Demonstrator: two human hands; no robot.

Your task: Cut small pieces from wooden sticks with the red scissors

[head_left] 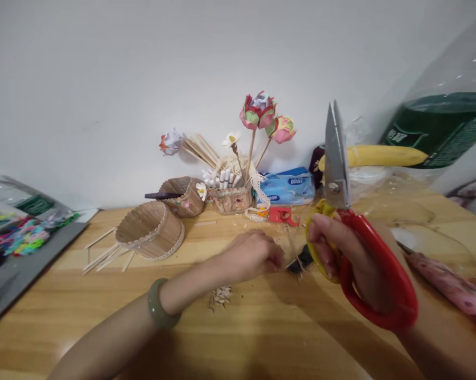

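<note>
My right hand (341, 248) is raised on the right with its fingers through the red and yellow handles of a pair of scissors (336, 158). The blades point upward and lie nearly together. Low over the wooden table, my left hand (257, 253) reaches across with curled fingers. Its fingertips are turned away, so anything in them is hidden. Just right of them are a small black object (303, 258) and some thin strands. A heap of small wood snippets (222, 295) lies below the left forearm.
A round stick basket (149, 229) stands at left beside loose flat sticks (103, 258). Behind are a smaller basket (184, 198), a decorated holder (232, 200) with paper flowers (257, 111), a blue tissue pack (287, 187), a red tape cutter (282, 215) and a banana (384, 156).
</note>
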